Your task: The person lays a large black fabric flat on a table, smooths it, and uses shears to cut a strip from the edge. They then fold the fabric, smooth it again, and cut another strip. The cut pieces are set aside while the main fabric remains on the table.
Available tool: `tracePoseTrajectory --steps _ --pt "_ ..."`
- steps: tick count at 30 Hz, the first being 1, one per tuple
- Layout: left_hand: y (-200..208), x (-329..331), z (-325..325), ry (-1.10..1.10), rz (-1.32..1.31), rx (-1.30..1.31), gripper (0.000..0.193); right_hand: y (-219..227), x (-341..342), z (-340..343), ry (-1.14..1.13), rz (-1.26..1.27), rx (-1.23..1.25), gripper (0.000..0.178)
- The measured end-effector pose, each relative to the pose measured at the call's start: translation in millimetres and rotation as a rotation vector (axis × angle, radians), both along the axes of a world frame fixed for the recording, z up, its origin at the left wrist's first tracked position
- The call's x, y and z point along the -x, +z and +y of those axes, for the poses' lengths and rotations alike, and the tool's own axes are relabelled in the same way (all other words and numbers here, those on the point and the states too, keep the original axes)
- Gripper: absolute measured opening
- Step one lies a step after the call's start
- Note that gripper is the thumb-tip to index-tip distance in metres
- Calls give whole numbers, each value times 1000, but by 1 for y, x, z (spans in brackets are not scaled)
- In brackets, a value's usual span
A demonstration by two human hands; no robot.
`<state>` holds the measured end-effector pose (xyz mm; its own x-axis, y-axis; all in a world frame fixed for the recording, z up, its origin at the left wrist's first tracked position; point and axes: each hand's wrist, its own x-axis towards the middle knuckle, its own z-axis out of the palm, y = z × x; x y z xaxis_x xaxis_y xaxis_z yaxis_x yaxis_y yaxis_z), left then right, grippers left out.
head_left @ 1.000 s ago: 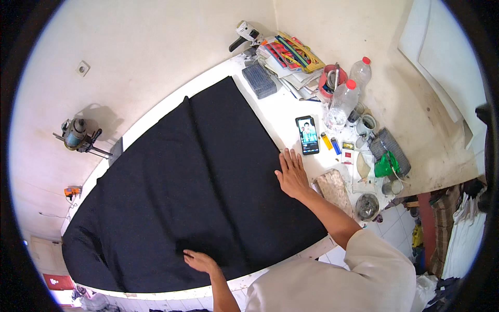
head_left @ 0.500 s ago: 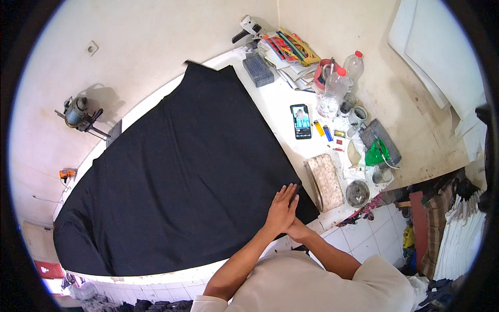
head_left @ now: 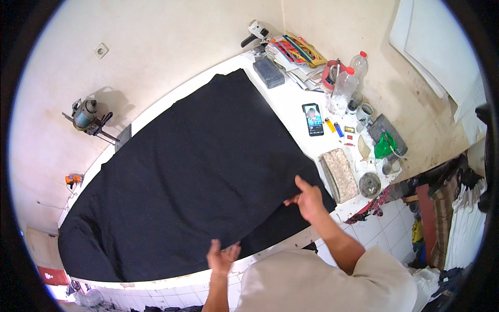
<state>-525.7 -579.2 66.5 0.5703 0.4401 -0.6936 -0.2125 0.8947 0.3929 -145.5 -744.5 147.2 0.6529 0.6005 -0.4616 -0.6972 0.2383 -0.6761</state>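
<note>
A large piece of black fabric [head_left: 187, 171] lies spread over the white table, with soft creases across its middle. Along its near side the edge of an upper layer runs slantwise between my hands, and a lower black layer [head_left: 275, 234] shows beneath it. At the lower end of that edge is my left hand [head_left: 222, 258], its fingers apart and slightly blurred. My right hand [head_left: 310, 202] is at the upper end, thumb stretched up and away from the fingers, whose tips touch or nearly touch the edge. Neither hand shows a closed grip.
Right of the fabric lie a phone [head_left: 313, 120], two lighters [head_left: 334, 127], a mottled block [head_left: 339, 175] and a glass ashtray [head_left: 370, 185]. Plastic bottles [head_left: 344, 86] and cups stand behind. A grey block [head_left: 268, 72] sits at the far edge. A motorised cutting machine [head_left: 86, 117] stands far left.
My hands, laid together on the fabric's near right corner before, have come apart, the left one moving left and nearer. The upper layer's near edge has shifted away, uncovering fabric below.
</note>
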Motion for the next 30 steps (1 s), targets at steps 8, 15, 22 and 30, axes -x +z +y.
tracePoseTrajectory --steps 8,15,22,30 --pt "-5 331 374 856 401 -569 39 141 -116 178 118 -403 -50 41" --pt "246 343 548 886 262 -956 49 301 -216 310 48 -477 -197 34" --pt "427 356 497 495 528 -1322 86 432 -250 282 4 -780 -385 51" --pt "437 400 451 504 696 -1411 57 434 -236 180 18 -908 -425 40"
